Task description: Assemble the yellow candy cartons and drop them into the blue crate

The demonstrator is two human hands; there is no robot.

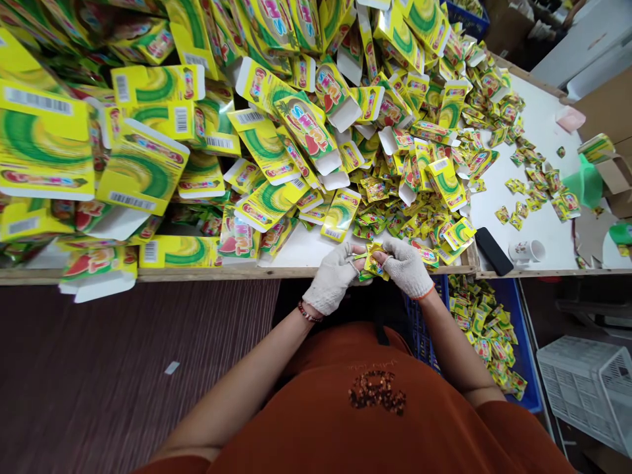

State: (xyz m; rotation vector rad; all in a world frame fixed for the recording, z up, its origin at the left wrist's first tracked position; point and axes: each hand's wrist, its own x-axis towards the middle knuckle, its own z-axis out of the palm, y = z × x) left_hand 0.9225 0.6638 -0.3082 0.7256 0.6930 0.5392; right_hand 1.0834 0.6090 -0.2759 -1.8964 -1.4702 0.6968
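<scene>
My left hand [336, 278] and my right hand [405, 266], both in white knit gloves with bare fingertips, meet at the table's front edge. Between them they grip a few small yellow-green candy packets [374, 262], fingers closed on the wrappers. How many packets are held is hard to make out. Just beyond my hands lies a heap of loose candy packets [378, 191]. Yellow cardboard boxes [302, 128] with green swirls are piled over the table to the left and ahead, several with open flaps.
A black phone [494, 251] and a white mug [526, 251] stand at the right. A blue crate [528, 388] full of packets sits below the table edge, beside a white plastic basket [587, 378]. A green scoop-like container [584, 182] is farther right.
</scene>
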